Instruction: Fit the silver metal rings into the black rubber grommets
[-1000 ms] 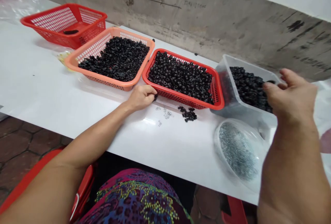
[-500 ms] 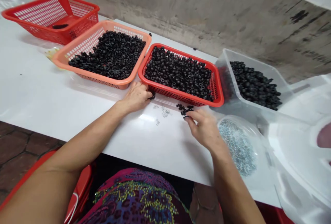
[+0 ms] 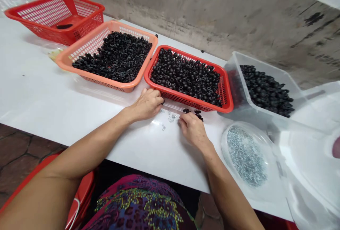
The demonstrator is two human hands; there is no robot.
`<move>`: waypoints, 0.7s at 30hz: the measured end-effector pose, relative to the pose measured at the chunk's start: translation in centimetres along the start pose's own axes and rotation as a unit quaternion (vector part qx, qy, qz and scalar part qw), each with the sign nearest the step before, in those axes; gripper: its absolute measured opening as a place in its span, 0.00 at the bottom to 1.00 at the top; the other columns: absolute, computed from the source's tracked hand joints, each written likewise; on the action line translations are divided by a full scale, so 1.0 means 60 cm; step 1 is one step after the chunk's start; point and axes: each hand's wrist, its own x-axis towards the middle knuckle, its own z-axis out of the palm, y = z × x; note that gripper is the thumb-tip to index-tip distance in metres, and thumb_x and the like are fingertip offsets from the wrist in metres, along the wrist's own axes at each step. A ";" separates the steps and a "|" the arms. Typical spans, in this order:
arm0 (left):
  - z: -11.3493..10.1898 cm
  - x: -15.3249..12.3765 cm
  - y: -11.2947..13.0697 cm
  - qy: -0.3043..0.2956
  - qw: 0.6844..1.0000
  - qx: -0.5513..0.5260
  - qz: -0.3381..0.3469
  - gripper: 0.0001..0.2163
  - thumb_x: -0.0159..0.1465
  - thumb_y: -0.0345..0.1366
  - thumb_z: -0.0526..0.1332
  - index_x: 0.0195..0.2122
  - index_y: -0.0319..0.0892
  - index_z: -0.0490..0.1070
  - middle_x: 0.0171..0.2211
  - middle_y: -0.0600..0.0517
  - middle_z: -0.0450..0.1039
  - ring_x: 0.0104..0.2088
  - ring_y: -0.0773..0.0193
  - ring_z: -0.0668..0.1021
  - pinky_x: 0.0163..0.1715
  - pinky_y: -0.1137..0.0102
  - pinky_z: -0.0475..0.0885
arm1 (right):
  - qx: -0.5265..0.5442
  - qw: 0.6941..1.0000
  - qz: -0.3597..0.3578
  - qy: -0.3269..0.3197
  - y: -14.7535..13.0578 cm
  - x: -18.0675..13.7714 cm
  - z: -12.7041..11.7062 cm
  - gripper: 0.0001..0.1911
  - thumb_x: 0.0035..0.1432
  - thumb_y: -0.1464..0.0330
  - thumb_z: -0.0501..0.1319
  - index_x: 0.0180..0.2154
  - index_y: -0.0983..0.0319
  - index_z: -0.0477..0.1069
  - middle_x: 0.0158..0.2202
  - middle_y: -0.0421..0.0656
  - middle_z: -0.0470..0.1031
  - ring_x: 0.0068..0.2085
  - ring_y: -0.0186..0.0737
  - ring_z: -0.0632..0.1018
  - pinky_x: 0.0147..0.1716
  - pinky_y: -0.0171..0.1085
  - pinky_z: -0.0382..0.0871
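Observation:
My left hand (image 3: 147,103) rests on the white table (image 3: 39,95) by the front rim of the middle red basket (image 3: 225,91), its fingers curled and pinched on something small and dark I cannot make out. My right hand (image 3: 192,127) lies just right of it with fingers bent down over a few small silver pieces (image 3: 170,117) on the table. What those fingers hold is hidden. A small heap of loose black rings (image 3: 198,113) lies just beyond my right hand.
An orange basket (image 3: 69,54) of black rings and a nearly empty red basket (image 3: 16,12) stand to the left. A clear tub (image 3: 239,81) of black rings and a clear bowl (image 3: 225,134) of silver pieces stand at the right. A grey wall (image 3: 212,13) backs the table.
My right hand came down from the clear tub to the table and moved left toward the silver pieces. My left hand stayed by the red basket, shifting slightly right.

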 end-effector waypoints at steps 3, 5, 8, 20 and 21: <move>-0.008 -0.002 0.024 0.007 0.983 -0.185 0.001 0.07 0.64 0.33 0.57 0.37 0.40 0.74 0.37 0.47 0.73 0.40 0.59 0.73 0.43 0.63 0.69 | 0.150 0.988 0.046 0.008 -0.005 -0.008 -0.015 0.07 0.59 0.70 0.57 0.32 0.60 0.74 0.29 0.44 0.75 0.32 0.41 0.74 0.34 0.42 0.69; -0.006 -0.005 0.040 -0.016 0.947 -0.319 -0.033 0.06 0.64 0.33 0.57 0.38 0.40 0.72 0.33 0.51 0.73 0.35 0.64 0.73 0.37 0.68 0.70 | 0.256 0.963 0.080 0.000 -0.016 -0.014 -0.025 0.06 0.58 0.68 0.59 0.31 0.60 0.74 0.27 0.41 0.75 0.29 0.38 0.73 0.31 0.39 0.68; 0.004 -0.009 0.061 -0.048 0.884 -0.461 -0.065 0.04 0.61 0.32 0.60 0.36 0.39 0.71 0.28 0.54 0.71 0.29 0.68 0.72 0.31 0.72 0.69 | 0.346 0.932 0.102 0.028 -0.037 -0.023 -0.038 0.04 0.55 0.66 0.63 0.31 0.59 0.75 0.27 0.40 0.75 0.28 0.37 0.73 0.29 0.38 0.68; 0.022 -0.020 0.087 -0.075 0.855 -0.510 -0.063 0.03 0.57 0.31 0.64 0.33 0.38 0.74 0.28 0.53 0.73 0.29 0.69 0.73 0.32 0.72 0.70 | 0.361 0.931 0.040 0.023 -0.053 -0.035 -0.056 0.04 0.55 0.66 0.67 0.30 0.58 0.77 0.30 0.40 0.77 0.31 0.38 0.73 0.32 0.39 0.67; 0.021 -0.020 0.088 -0.076 0.858 -0.504 -0.055 0.03 0.57 0.31 0.64 0.33 0.38 0.74 0.28 0.53 0.73 0.30 0.68 0.73 0.32 0.72 0.70 | 0.365 0.930 0.044 0.013 -0.052 -0.034 -0.056 0.04 0.55 0.66 0.67 0.29 0.58 0.77 0.30 0.40 0.76 0.31 0.38 0.73 0.32 0.39 0.67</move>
